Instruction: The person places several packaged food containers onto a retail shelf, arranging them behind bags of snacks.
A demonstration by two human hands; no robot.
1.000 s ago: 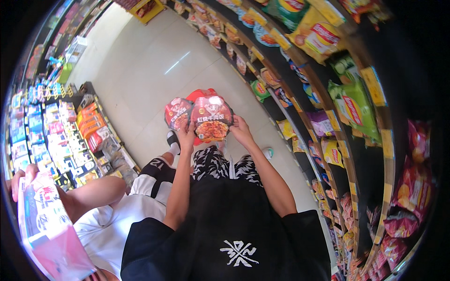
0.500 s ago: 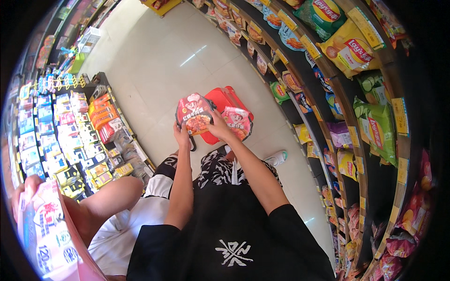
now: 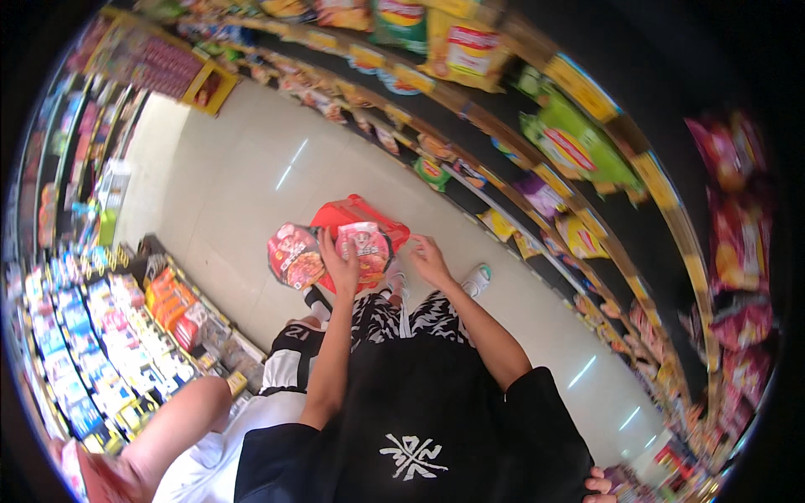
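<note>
Tiled shop flr [image 3: 226, 184], snack shelves [image 3: 658, 184]

L hand [image 3: 339, 267] part-curled betw. red L pkt [image 3: 292, 258] & red R pkt [image 3: 372, 248]; can't tell what it grips. R hand [image 3: 429, 262] loosely bent by red basket [image 3: 348, 210], contact unclear. R pkt overlaps basket; unclear if inside.

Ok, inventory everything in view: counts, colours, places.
Food packages: two, red and black, centre
Red object: one, behind packages, kind unclear
Shelves: several, dark, right
Snack bags: many, mixed, on shelves
Small packaged goods: many, mixed, left
Orange packets: several, left
Display stand: one, yellow-edged, upper left
Floor: one, pale, centre
Other person: one, white top, left
Other hand: one, lower right
Top: one, black, lower centre
Trousers: one, black/white, centre
Left hand: one, bare, at packages
Right hand: one, bare, beside packages
</note>
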